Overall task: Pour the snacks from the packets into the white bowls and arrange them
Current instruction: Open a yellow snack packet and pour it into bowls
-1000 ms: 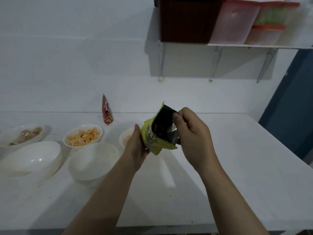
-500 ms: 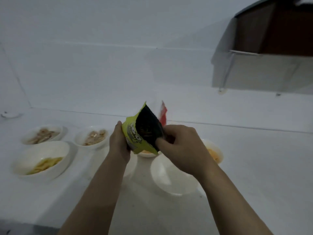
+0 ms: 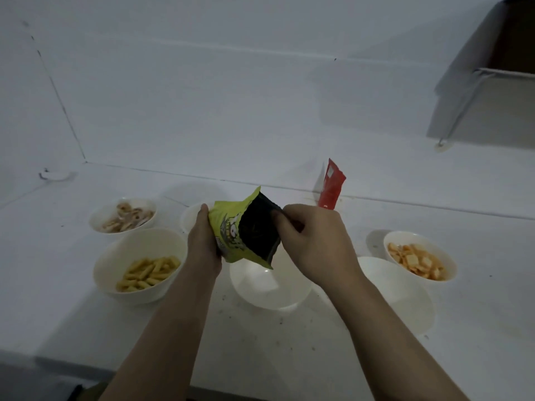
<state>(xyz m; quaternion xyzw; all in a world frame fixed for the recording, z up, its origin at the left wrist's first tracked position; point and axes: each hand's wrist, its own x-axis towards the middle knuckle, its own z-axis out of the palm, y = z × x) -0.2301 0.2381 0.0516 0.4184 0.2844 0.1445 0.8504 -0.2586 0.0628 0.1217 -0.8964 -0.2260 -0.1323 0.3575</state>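
Note:
A yellow-green and black snack packet (image 3: pixel 246 230) is held above an empty white bowl (image 3: pixel 269 287). My left hand (image 3: pixel 204 244) grips the packet's left side and my right hand (image 3: pixel 315 241) pinches its right edge. To the left, a white bowl (image 3: pixel 115 264) holds yellow stick snacks, and behind it another bowl (image 3: pixel 100 217) holds pale brown pieces. A further bowl (image 3: pixel 188 217) is mostly hidden behind my left hand. On the right a bowl (image 3: pixel 396 238) holds orange crackers, with an empty bowl (image 3: pixel 405 296) in front of it.
A red packet (image 3: pixel 331 185) stands upright against the back wall. The white counter (image 3: pixel 275 342) ends at a front edge near the bottom of the view. A wall shelf with a dark box (image 3: pixel 515 39) hangs at the upper right.
The view has swung left and down, bringing more bowls into sight. Both hands stay on the packet, which now hangs over the empty middle bowl.

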